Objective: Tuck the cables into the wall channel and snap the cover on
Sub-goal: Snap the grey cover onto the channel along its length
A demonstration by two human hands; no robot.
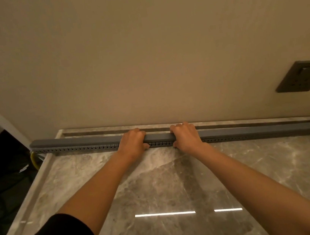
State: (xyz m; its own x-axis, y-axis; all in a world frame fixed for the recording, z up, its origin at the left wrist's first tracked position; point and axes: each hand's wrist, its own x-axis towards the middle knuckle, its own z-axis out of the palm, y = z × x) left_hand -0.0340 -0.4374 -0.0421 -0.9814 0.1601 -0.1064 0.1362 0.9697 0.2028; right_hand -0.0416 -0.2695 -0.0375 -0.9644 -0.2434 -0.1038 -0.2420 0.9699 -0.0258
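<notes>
Grey wall channel (83,141) on marble ledge (158,176) at the far wall's foot, long axis left to right, left hand (133,142) and right hand (185,136) clasping its middle, fingers curled over the top.

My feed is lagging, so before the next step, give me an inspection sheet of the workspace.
Surface: glossy grey marble slab, light strips reflected.
Job's things: grey slotted channel along the wall, cover on top.
Clutter: nothing seen.
Hands: left hand and right hand grip the cover, side by side.
Cables: yellow cable shows at the channel's left end.
Surroundings: beige wall, dark socket plate at right.
</notes>
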